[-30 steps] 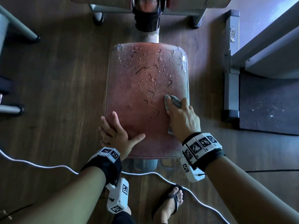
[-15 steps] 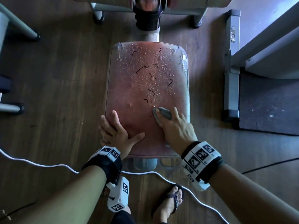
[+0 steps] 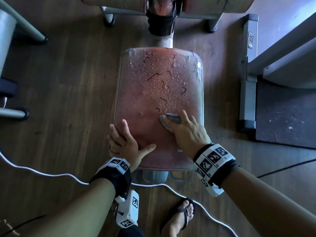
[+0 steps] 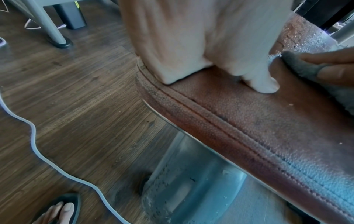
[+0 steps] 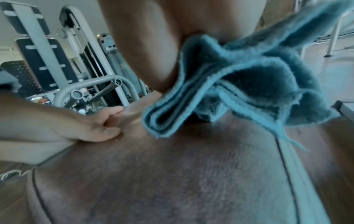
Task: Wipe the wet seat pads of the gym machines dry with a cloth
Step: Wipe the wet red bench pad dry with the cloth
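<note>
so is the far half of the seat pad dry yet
No, in the head view the far half of the seat pad is covered in water droplets, beyond the cloth under the right hand.

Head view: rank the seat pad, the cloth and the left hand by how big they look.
1. seat pad
2. left hand
3. cloth, mostly hidden under the right hand, so only its visible part counts.

One seat pad [image 3: 159,106] — reddish-brown, beaded with droplets on its far half. One grey cloth [image 3: 171,119]. Two hands: one left hand [image 3: 125,144], one right hand [image 3: 189,134]. Two wrist cameras — one per wrist. One sandalled foot [image 3: 179,218]. One white cable [image 3: 51,174] on the floor.
</note>
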The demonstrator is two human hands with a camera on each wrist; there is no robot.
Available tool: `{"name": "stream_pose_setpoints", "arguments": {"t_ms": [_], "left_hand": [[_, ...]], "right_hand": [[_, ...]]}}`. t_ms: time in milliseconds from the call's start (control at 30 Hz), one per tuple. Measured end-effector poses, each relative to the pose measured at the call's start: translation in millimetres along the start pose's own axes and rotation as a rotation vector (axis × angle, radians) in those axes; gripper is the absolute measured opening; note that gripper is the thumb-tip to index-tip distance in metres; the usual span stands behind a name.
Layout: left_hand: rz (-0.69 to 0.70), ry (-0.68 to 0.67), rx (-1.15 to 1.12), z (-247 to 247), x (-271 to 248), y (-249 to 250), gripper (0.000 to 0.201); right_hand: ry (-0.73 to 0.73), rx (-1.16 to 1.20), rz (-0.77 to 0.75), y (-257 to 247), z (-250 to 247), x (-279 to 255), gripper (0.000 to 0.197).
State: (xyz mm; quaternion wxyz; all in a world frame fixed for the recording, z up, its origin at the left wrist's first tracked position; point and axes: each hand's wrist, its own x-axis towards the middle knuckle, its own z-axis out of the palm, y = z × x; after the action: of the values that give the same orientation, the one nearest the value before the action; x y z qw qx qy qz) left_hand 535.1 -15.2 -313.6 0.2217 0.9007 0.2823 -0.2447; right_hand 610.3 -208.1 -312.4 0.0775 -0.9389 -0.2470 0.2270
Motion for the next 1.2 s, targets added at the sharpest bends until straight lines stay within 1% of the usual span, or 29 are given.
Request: {"name": "stream_pose_setpoints", "arguments": {"t_ms": [33,67,100,167,233,300,367,433,500,633,667,733,767,867,933,1000,1033,1067,1167,1200], "left_hand": [[0.001,-0.003,-0.004,0,0,-1,0.138],[0.007,0.000,-0.006,0,0,-2,0.138],[0.015,0.001,-0.009,0,-1,-3,0.138],[0.031,-0.018,-0.037,-1,-1,-5,0.136],[0.034,-0.029,-0.058,-2,-1,-5,0.135],[0.029,-0.026,-0.060,-3,-2,-3,0.136],[0.023,-0.018,-0.059,-3,-2,-2,0.136],[-0.003,-0.010,-0.034,-2,-2,0,0.137],[-0.048,-0.029,-0.023,-2,-1,3,0.139],[-0.055,-0.036,-0.036,-3,-1,7,0.139],[-0.063,-0.033,-0.034,-3,-2,7,0.139],[-0.073,-0.029,-0.025,-4,-3,9,0.141],[-0.071,-0.025,-0.019,-5,-3,10,0.141],[-0.077,-0.024,-0.022,-4,-4,11,0.142],[-0.068,-0.012,-0.028,-3,-3,10,0.142],[-0.050,0.002,-0.022,-2,-3,9,0.141],[-0.045,0.003,-0.021,-2,-3,9,0.140],[-0.045,0.002,-0.017,-2,-4,8,0.140],[-0.040,0.038,0.010,-3,-6,9,0.141],[-0.033,0.044,0.019,-3,-6,9,0.140]], "right_hand": [[0.005,-0.028,-0.016,-1,-2,-2,0.062],[-0.001,0.013,0.000,-2,-5,-4,0.066],[-0.040,0.040,0.005,-3,-8,-9,0.067],[-0.077,0.065,-0.002,-8,-12,-22,0.061],[-0.105,0.033,0.006,-16,-19,-34,0.056],[-0.118,-0.008,0.030,-19,-20,-35,0.060],[-0.115,-0.039,0.045,-21,-22,-24,0.071],[-0.107,-0.034,0.069,-23,-29,-9,0.074],[-0.092,-0.021,0.080,-25,-38,7,0.077],[-0.104,0.005,0.089,-30,-47,25,0.093],[-0.113,0.030,0.100,-32,-48,22,0.092],[-0.114,0.054,0.115,-35,-47,14,0.080],[-0.121,0.048,0.105,-37,-45,9,0.077],[-0.145,0.000,0.096,-39,-43,5,0.080],[-0.095,-0.028,0.100,-39,-45,10,0.071],[-0.049,-0.002,0.138,-40,-50,16,0.061],[-0.034,0.017,0.153,-40,-51,17,0.059],[-0.032,0.040,0.168,-41,-52,17,0.063],[-0.085,0.076,0.240,-35,-48,10,0.097],[-0.080,0.087,0.266,-32,-45,7,0.103]]}}
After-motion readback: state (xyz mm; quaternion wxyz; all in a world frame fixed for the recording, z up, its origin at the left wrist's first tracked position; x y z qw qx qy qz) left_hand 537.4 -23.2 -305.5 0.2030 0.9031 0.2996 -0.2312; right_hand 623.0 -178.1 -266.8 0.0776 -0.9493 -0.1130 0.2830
